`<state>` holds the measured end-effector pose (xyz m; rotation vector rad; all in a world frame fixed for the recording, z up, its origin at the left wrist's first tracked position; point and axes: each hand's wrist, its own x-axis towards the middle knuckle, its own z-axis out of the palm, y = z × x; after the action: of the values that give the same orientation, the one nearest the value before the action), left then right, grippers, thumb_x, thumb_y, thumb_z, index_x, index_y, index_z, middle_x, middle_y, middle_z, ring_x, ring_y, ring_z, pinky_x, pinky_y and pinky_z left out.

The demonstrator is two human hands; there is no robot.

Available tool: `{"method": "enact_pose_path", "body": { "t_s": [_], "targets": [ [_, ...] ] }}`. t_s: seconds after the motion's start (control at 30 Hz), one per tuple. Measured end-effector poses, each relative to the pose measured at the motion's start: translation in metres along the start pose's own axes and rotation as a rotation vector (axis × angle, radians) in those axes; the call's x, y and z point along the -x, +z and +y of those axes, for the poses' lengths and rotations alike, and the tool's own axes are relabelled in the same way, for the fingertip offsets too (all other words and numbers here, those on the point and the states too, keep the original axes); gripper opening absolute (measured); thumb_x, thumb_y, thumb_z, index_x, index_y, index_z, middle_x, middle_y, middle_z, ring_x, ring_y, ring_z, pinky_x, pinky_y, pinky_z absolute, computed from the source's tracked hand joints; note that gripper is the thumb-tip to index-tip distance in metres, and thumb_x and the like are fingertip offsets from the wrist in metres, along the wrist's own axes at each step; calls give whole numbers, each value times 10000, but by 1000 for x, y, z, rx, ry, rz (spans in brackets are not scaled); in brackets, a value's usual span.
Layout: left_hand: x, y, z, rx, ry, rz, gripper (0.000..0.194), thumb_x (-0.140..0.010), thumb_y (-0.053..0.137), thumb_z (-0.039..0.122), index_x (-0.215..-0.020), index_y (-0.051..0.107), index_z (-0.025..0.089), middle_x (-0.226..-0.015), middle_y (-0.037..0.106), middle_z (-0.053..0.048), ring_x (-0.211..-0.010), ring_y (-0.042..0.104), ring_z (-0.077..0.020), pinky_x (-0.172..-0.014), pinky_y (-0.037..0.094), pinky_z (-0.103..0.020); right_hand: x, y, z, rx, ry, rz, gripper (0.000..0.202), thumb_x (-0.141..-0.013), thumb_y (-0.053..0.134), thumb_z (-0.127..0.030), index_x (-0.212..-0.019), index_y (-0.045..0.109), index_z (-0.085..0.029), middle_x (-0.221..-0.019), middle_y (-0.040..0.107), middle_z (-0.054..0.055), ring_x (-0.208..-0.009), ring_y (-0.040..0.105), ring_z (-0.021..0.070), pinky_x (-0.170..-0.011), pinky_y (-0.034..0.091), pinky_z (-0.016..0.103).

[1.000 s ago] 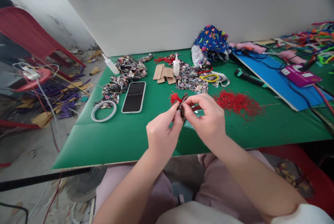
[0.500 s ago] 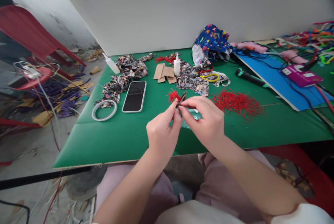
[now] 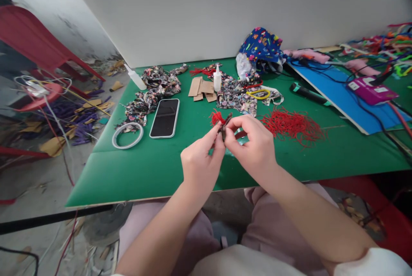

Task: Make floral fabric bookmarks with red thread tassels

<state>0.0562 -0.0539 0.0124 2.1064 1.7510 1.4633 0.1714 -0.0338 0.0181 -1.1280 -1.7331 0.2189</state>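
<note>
Both my hands meet over the green table (image 3: 154, 177), pinching a small dark patterned fabric piece (image 3: 226, 122). A tuft of red strings (image 3: 217, 117) sticks out from its far left side. My left hand (image 3: 202, 160) grips the piece between thumb and forefinger. Thumb and forefinger of my right hand (image 3: 254, 143) close on its right side; the fingertips partly hide it. To the right of my hands lies a heap of red strings (image 3: 292, 126). Behind them are floral fabric pieces (image 3: 236, 100), yellow-handled scissors (image 3: 260, 94), brown card pieces (image 3: 201, 88) and a white dropper bottle (image 3: 217, 80).
On the left are a phone (image 3: 165, 118), a tape roll (image 3: 128, 135), more floral fabric (image 3: 157, 83) and another bottle (image 3: 135, 77). At right lie a blue board (image 3: 331, 95), a purple device (image 3: 371, 90) with cables and a black-green tool (image 3: 309, 94). A white partition (image 3: 193, 10) stands behind.
My right thumb and forefinger have shifted slightly on the fabric piece, and the gap between them looks wider. My left hand keeps its grip, nearly still.
</note>
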Motion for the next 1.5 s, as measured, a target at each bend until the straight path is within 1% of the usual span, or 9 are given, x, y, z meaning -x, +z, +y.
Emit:
{"method": "enact_pose_path", "body": {
  "t_s": [0.2,0.37,0.57,0.63,0.77,1.03,1.2,1.37,1.5],
  "targets": [
    [-1,-1,0,139,-103,-64,245,-804,507,223,-986,667,185,-811,709,-6,-598,640,-99,-592,514,-168,-1,0,5,35,34,17,51,-734,485,-149,-726,506,-195,-710,553,-5,-620,521,101,-547,445,207],
    [-1,-1,-2,264,-204,-112,251,-811,503,237,-999,659,180,-792,708,-5,-601,656,-112,-551,522,-167,-4,-3,10,71,47,30,35,-734,497,-155,-730,494,-190,-701,525,-16,-582,501,84,-521,424,199],
    [-2,1,-4,448,-339,-128,259,-815,506,267,-1009,651,174,-791,705,5,-597,655,-112,-552,549,-183,-5,-9,9,-23,73,-4,99,-829,441,-201,-880,525,-190,-792,583,2,-612,538,84,-557,444,208],
    [-2,1,-5,463,-352,-112,260,-815,509,276,-1009,651,177,-793,704,8,-618,656,-112,-558,552,-184,-4,-9,8,-67,63,-31,112,-826,471,-235,-908,532,-189,-801,591,5,-620,547,84,-546,446,201],
    [-2,2,-6,443,-344,-106,253,-811,515,280,-996,658,183,-803,704,7,-614,648,-105,-572,552,-183,-3,-5,7,-72,14,-49,87,-791,536,-256,-842,553,-187,-778,597,4,-661,562,95,-573,456,202],
    [-3,3,-6,498,-374,-125,242,-808,520,273,-977,665,179,-801,705,7,-607,651,-109,-557,555,-183,-5,-6,11,-105,87,-52,64,-798,512,-208,-794,570,-181,-739,602,-19,-579,543,69,-560,455,190],
    [-2,3,-7,370,-283,-114,244,-817,507,257,-998,657,190,-829,705,1,-594,646,-102,-558,533,-179,-4,-5,6,-158,107,-78,73,-789,522,-201,-801,591,-177,-743,617,-12,-593,558,75,-556,457,193],
    [0,3,-6,62,-36,-32,242,-815,496,209,-977,664,146,-773,706,-25,-611,645,-107,-583,492,-171,-3,-4,4,-186,163,-66,75,-782,539,-204,-787,610,-180,-726,636,-19,-571,564,72,-545,460,188],
    [1,4,-6,-68,109,22,224,-814,504,181,-955,666,118,-738,702,-29,-592,629,-95,-583,461,-159,-3,-4,4,-193,202,-54,88,-784,546,-220,-777,627,-184,-723,646,-24,-562,569,69,-533,460,177]
  ]
}}
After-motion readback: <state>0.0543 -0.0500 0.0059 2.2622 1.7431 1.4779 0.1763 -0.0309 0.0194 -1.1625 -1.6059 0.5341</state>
